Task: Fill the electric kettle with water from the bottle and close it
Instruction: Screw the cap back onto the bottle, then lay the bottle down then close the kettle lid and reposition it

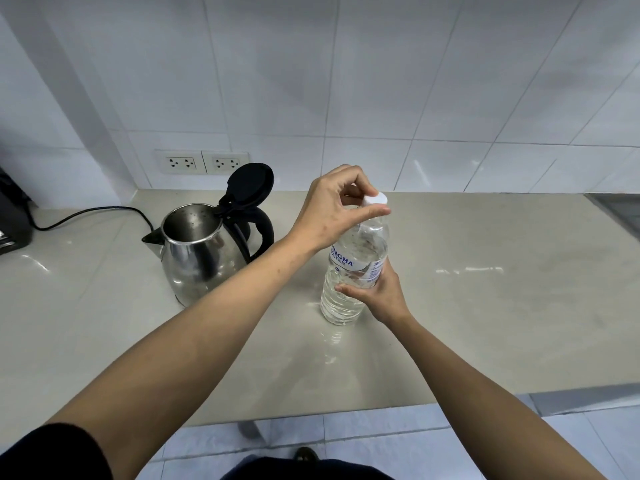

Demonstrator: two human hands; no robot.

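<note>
A clear plastic water bottle with a blue-lettered label stands upright on the counter, mostly full. My right hand wraps its lower body from the right. My left hand reaches over from the left and pinches the white cap at the bottle's top. To the left stands a stainless steel electric kettle with a black handle. Its black lid is flipped up and the inside looks empty.
The beige counter runs to a white tiled wall with two sockets. A black cord leads from the kettle to a black appliance at the far left. A dark hob edge shows at the right.
</note>
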